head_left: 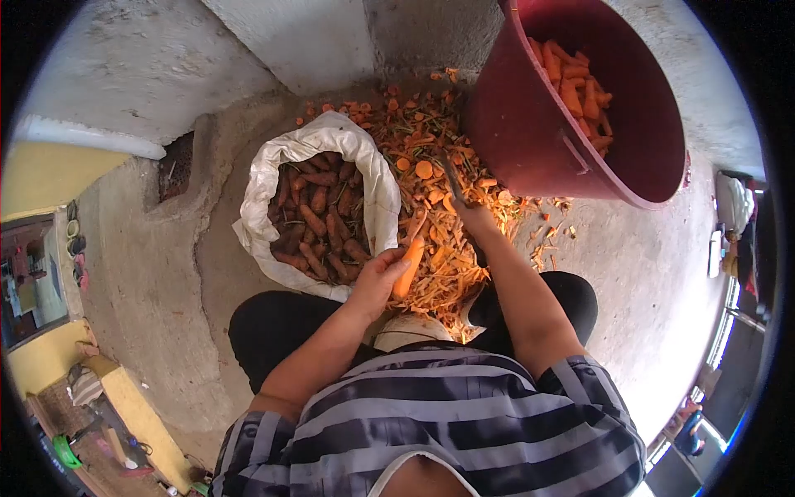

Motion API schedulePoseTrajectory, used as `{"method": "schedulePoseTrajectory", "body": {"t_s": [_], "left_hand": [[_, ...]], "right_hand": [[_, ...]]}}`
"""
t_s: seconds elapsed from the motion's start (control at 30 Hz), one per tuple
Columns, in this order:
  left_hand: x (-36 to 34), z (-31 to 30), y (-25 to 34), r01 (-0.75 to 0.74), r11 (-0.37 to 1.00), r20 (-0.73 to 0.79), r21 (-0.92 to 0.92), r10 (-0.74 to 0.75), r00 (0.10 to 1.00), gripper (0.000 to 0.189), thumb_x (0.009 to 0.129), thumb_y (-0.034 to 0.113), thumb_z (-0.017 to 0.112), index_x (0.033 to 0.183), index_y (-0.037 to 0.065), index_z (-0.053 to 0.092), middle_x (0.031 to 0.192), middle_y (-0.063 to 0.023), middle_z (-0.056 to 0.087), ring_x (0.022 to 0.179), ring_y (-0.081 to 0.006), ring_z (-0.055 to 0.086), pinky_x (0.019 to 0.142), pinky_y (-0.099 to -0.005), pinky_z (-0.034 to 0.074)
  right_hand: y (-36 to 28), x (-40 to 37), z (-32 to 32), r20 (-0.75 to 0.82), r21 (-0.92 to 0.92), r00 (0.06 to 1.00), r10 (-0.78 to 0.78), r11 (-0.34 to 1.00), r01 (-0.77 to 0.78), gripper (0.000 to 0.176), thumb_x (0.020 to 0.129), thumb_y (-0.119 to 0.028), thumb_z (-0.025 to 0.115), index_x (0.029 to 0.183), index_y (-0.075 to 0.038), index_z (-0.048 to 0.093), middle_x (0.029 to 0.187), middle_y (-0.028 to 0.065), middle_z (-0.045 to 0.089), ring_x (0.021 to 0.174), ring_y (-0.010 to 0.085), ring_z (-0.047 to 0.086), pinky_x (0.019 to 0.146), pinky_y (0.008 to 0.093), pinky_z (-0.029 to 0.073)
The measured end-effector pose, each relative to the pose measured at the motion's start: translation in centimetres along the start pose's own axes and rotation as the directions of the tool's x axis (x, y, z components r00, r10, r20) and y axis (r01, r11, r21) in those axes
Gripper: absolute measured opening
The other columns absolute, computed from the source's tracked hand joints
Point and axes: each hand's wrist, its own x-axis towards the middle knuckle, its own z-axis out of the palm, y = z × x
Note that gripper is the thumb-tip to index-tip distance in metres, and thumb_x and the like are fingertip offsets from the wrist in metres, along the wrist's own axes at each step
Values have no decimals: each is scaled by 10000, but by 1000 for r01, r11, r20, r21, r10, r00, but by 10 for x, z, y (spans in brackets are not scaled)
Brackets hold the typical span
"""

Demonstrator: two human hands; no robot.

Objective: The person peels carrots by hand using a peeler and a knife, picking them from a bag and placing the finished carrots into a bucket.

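Partly hidden by the curled fingers of the left hand (378,280), a smooth, tapered orange carrot (409,275) is held at the frame's centre, while a dark, slim-bladed knife (451,176), its near end covered, is gripped by the fingers of the right hand (476,217) over ragged orange peelings (448,280).

A pipe (87,136) along the wall (157,70) ends beside a recess (175,172). A green object (65,451) lies near a yellow ledge (142,422).
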Motion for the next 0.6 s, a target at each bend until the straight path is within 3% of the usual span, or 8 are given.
{"method": "schedulePoseTrajectory", "body": {"t_s": [0.03, 0.1, 0.17, 0.27, 0.37, 0.47, 0.6], "left_hand": [[-3, 5, 9, 23, 997, 1, -68, -23, 1000, 294, 858, 177, 508, 1081, -12, 481, 856, -64, 560, 774, -142, 563, 654, -262, 460], [-11, 13, 18, 66, 981, 21, -182, -64, 998, 307, 855, 182, 518, 1093, -9, 479, 841, -59, 557, 747, -143, 562, 648, -257, 462], [-17, 16, 26, 108, 957, 49, -270, -98, 994, 327, 852, 191, 532, 1107, -7, 479, 822, -59, 559, 698, -138, 558, 650, -242, 462], [-22, 15, 18, 9, 989, 133, -150, 11, 991, 300, 854, 200, 528, 1082, 8, 488, 804, -68, 561, 709, -130, 559, 618, -231, 464], [-34, 28, 24, -1, 956, 159, -292, 50, 986, 288, 852, 209, 533, 1060, 12, 493, 796, -80, 559, 676, -132, 562, 583, -235, 469], [-41, 28, 25, 90, 951, 243, -295, -17, 970, 271, 848, 209, 538, 1033, 12, 513, 765, -77, 560, 621, -141, 561, 528, -248, 471], [-48, 35, 26, 92, 979, 230, -182, -48, 972, 301, 826, 258, 544, 959, -12, 541, 728, -96, 567, 577, -166, 564, 491, -266, 480]], "right_hand": [[-7, -19, -7, 13, 154, 1000, 10, 988, -12, 426, 801, -390, 546, 928, 16, 522, 661, 88, 534, 499, 171, 502, 454, 320, 432], [-16, -52, -22, 146, 372, 987, -68, 928, 9, 377, 839, -353, 520, 964, 1, 488, 632, 82, 502, 524, 172, 502, 478, 316, 432], [-16, -74, -31, 254, 624, 940, -227, 781, 20, 258, 863, -260, 508, 934, -16, 464, 593, 55, 461, 503, 151, 490, 461, 294, 419], [-18, -140, -38, 220, 746, 870, -441, 651, 141, 235, 853, -221, 517, 941, -9, 466, 610, 45, 486, 499, 139, 491, 454, 289, 416], [2, -170, -38, 329, 755, 789, -519, 647, 110, 241, 813, -216, 569, 914, -19, 472, 681, 53, 524, 542, 134, 493, 491, 260, 420], [11, -177, -35, 373, 513, 793, -482, 819, 256, 297, 792, -252, 602, 924, -18, 475, 683, 45, 519, 548, 130, 491, 504, 246, 423], [9, -172, -25, 331, 218, 733, -594, 804, 553, 634, 582, -434, 766, 942, 35, 537, 702, 56, 542, 629, 116, 519, 562, 240, 433]]}}
